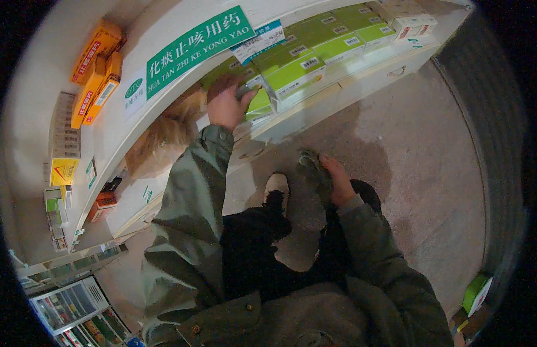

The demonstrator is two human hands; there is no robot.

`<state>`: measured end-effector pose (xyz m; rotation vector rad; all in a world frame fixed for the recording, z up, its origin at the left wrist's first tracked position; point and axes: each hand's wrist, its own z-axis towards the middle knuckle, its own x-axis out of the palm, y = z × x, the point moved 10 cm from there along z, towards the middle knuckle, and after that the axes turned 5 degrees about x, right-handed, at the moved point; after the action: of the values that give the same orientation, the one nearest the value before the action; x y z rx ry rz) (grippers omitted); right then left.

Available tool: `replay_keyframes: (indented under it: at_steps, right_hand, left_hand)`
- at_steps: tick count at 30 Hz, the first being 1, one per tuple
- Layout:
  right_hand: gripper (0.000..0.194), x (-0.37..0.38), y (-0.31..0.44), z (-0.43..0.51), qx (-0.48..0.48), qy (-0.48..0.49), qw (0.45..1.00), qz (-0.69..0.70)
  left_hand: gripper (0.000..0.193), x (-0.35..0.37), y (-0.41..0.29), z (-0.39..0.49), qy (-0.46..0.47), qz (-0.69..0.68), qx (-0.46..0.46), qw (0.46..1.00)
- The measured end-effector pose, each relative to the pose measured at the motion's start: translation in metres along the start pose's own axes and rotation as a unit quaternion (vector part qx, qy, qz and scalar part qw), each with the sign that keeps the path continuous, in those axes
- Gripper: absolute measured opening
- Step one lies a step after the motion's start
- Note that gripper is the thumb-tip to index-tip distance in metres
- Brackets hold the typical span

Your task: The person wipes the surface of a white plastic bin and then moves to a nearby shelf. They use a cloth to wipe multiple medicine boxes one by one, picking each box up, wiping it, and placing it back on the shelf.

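My left hand (227,102) reaches into the lower shelf and has its fingers at a small grey object (246,90) in front of the green medicine boxes (290,78). What the grey object is cannot be told. Just right of its thumb stands a clear plastic divider (270,95). My right hand (339,180) is low over the floor, closed around a dark, crumpled cloth (314,167) that hangs beside my leg. A crumpled brown bag (158,143) lies on the shelf left of my left hand.
Orange boxes (95,82) and a yellow-ended carton (64,171) stand on the upper shelf. A green sign (199,52) is on the shelf edge. Drawers with handles (255,149) sit below. A ribbed dark surface (507,173) rises at the right; a glass-fronted cabinet (69,303) stands lower left.
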<state>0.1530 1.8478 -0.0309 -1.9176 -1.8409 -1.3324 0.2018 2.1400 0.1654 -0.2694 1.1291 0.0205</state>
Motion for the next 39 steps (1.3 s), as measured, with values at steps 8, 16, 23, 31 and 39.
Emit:
replay_keyframes:
  at_steps: [8, 16, 23, 31, 39]
  right_hand:
    - [0.035, -0.005, 0.007, -0.010, -0.026, -0.003, 0.996, -0.086]
    - [0.025, 0.008, 0.006, -0.016, -0.018, 0.014, 0.984, -0.175]
    - [0.034, 0.012, 0.008, -0.020, 0.006, 0.004, 0.991, -0.137]
    - [0.039, 0.034, 0.031, -0.012, -0.101, -0.028, 0.955, -0.278]
    - [0.050, 0.212, 0.086, 0.002, -0.417, 0.004, 0.611, -0.673]
  left_hand:
    - [0.040, 0.051, 0.024, 0.035, 0.058, -0.010, 0.048, 0.997]
    - [0.030, 0.041, 0.146, 0.049, -0.147, 0.023, -0.086, 0.985]
    - [0.032, -0.032, 0.121, 0.010, -0.095, 0.248, -0.008, 0.964]
    - [0.020, -0.084, 0.099, -0.085, -0.176, 0.231, -0.056, 0.955]
    - [0.014, -0.045, 0.090, -0.109, -0.026, 0.258, -0.123, 0.958]
